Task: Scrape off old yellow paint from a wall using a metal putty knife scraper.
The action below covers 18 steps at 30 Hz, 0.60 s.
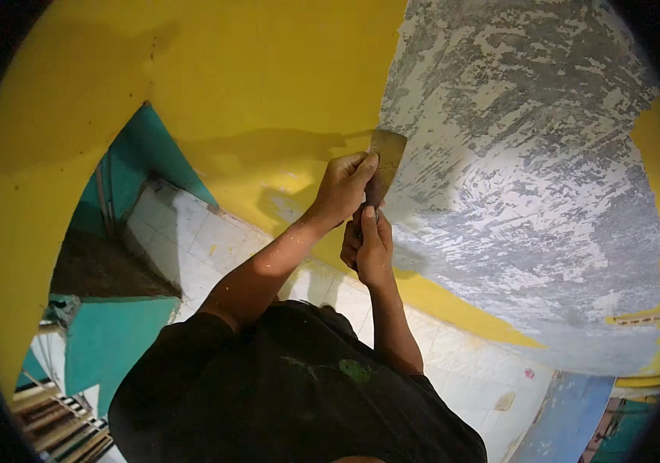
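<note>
Here both hands — left hand (343,187), right hand (370,248) — grip a scraper (386,158) against the yellow wall (268,77).

Room of a home under renovation, yellow painted wall (214,69) scraped to bare grey plaster (523,177), white tiled floor (206,239), teal doorway wall (141,154), stair steps (60,420) lower left

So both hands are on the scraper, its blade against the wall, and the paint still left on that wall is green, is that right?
Not quite: the paint left on the wall is yellow, not green, as the head view shows. The rest holds: the left hand and right hand both hold the scraper, blade against the wall.
</note>
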Motion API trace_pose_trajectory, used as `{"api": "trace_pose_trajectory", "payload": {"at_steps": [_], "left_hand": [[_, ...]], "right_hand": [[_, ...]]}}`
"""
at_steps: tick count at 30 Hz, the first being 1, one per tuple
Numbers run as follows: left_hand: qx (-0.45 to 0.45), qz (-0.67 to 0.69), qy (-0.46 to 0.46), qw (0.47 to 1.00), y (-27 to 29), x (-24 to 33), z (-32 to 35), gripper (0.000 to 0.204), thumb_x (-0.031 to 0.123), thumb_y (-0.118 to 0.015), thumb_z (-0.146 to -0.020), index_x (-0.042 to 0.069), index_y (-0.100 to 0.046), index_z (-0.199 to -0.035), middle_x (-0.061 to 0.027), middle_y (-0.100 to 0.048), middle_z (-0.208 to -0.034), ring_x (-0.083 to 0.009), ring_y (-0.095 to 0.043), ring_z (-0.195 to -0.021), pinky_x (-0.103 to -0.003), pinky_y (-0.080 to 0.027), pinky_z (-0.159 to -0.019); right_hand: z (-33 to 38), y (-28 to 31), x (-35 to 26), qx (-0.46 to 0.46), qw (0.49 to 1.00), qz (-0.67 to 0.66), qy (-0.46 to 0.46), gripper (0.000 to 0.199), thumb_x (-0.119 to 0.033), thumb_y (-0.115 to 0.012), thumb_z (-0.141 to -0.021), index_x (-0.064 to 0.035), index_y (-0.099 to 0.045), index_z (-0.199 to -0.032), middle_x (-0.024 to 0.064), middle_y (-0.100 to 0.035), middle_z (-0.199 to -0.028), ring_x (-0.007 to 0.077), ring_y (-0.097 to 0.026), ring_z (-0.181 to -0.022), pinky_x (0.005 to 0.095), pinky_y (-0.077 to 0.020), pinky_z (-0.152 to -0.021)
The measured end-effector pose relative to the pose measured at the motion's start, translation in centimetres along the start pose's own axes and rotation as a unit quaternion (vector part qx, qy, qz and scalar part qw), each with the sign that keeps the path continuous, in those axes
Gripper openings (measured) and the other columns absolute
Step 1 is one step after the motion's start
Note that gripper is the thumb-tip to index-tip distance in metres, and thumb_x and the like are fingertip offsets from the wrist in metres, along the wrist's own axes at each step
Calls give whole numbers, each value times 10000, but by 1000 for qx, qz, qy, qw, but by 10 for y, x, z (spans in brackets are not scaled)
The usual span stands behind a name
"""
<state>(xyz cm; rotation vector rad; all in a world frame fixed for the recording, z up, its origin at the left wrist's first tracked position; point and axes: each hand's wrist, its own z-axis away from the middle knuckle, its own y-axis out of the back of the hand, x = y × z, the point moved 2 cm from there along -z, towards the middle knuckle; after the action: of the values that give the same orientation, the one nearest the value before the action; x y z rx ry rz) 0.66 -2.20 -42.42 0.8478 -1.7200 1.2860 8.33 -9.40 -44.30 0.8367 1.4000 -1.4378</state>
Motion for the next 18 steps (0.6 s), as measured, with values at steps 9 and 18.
{"api": "trace_pose_trajectory", "payload": {"at_steps": [9, 18], "left_hand": [[23, -66, -33, 997, 15, -2, -6, 381, 252, -482, -887, 42, -446, -571, 13, -446, -505, -60, -380, -457, -245, -308, -417], [-2, -122, -23, 992, 26, -4, -13, 402, 269, -509, -868, 33, -443, -549, -2, -422, -473, -73, -385, -461, -265, -323, -432]], "right_hand": [[-4, -23, 4, 14, 996, -83, 4, 314, -371, -329, -940, -128, -355, -744, -43, -280, -490, 55, -206, -341, 221, -187, -317], [-10, -29, 23, 48, 995, -80, 21, 344, -412, -305, -932, -140, -340, -724, -29, -245, -467, 78, -195, -334, 227, -180, -313]]}}
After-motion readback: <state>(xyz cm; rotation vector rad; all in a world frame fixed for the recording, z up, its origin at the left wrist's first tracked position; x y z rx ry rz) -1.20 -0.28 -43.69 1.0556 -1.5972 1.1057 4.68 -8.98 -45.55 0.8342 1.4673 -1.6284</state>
